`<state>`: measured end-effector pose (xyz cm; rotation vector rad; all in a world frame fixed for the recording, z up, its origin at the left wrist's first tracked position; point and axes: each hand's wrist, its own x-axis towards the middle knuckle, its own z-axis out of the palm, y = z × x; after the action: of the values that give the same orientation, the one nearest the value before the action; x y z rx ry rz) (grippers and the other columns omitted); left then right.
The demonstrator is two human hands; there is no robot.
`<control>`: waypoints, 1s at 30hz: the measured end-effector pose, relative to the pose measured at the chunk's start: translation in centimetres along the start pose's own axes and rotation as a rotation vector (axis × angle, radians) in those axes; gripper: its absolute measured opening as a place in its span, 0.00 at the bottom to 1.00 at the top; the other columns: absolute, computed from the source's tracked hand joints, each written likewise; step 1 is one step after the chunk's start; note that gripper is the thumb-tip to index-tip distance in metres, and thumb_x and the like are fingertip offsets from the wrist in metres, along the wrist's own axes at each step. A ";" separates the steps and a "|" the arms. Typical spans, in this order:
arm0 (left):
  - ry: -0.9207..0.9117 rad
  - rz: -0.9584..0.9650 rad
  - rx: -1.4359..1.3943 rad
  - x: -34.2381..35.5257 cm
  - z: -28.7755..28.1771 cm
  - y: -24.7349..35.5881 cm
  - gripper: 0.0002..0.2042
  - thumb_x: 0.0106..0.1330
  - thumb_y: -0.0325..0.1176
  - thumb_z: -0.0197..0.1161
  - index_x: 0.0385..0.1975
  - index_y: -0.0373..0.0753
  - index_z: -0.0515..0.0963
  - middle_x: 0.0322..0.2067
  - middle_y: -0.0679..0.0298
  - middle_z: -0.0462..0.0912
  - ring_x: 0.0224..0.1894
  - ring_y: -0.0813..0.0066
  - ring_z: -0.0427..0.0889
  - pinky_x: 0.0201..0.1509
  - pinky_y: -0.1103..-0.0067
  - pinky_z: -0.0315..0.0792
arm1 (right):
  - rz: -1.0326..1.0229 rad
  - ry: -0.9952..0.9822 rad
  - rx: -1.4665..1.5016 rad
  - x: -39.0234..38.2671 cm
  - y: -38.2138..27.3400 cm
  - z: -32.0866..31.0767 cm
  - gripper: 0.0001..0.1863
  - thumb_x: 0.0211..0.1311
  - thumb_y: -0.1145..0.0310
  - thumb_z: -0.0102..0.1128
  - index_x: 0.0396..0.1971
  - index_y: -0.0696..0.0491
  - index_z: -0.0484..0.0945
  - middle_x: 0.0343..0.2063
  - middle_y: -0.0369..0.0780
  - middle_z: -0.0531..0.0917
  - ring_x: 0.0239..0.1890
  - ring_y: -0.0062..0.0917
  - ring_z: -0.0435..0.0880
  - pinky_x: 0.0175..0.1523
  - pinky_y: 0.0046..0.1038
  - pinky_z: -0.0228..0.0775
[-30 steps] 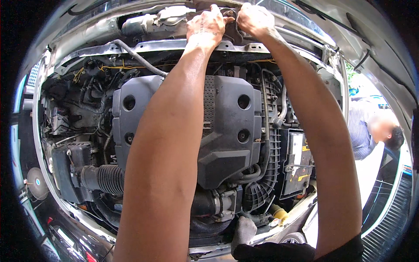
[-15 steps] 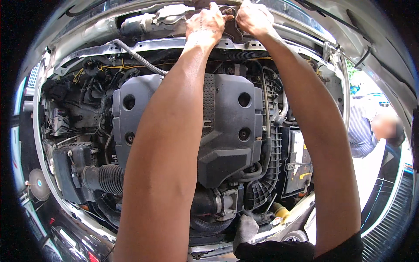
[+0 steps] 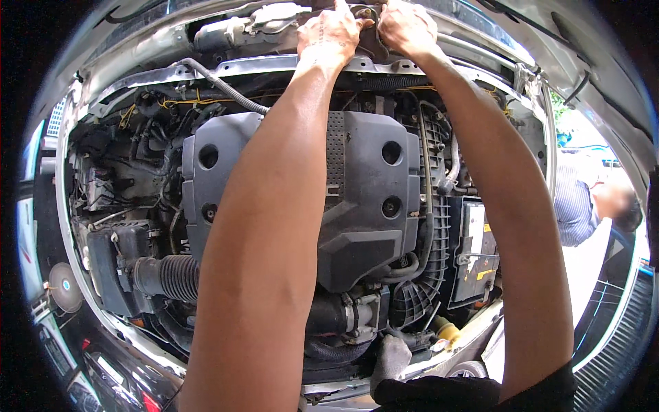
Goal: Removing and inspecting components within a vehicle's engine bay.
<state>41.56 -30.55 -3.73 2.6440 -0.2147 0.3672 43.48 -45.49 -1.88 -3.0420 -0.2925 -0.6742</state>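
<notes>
Grey moulded plastic engine cover point(image 3: 357, 199) at centre, four round holes, ribbed strip down middle. Both bare arms stretch to 12 o'clock. Left hand point(image 3: 329, 33) and right hand point(image 3: 406, 27) close together on small dark metal part point(image 3: 367, 20) at rear edge of bay, fingers curled round it; exact grip hidden. Silver metal crossbar point(image 3: 226, 69) just below hands. Black box point(image 3: 475, 250) at 3 o'clock with white rectangular label and yellow sticker. Black corrugated rubber hose point(image 3: 168, 278) at 8 o'clock. Person in striped shirt point(image 3: 573, 206) at 3 o'clock, outside car.
</notes>
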 end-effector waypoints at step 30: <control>-0.095 -0.131 -0.004 0.2 -1.0 -0.5 0.35 0.62 0.71 0.53 0.58 0.50 0.69 0.45 0.46 0.84 0.51 0.45 0.83 0.54 0.55 0.76 | 0.487 0.053 0.216 -5.0 -1.9 0.9 0.26 0.69 0.51 0.45 0.54 0.57 0.74 0.53 0.56 0.74 0.58 0.48 0.71 0.65 0.46 0.59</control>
<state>41.64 -29.66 -3.04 2.6568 -0.0715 0.1981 39.07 -44.45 -4.85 -2.7193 0.3442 -0.6323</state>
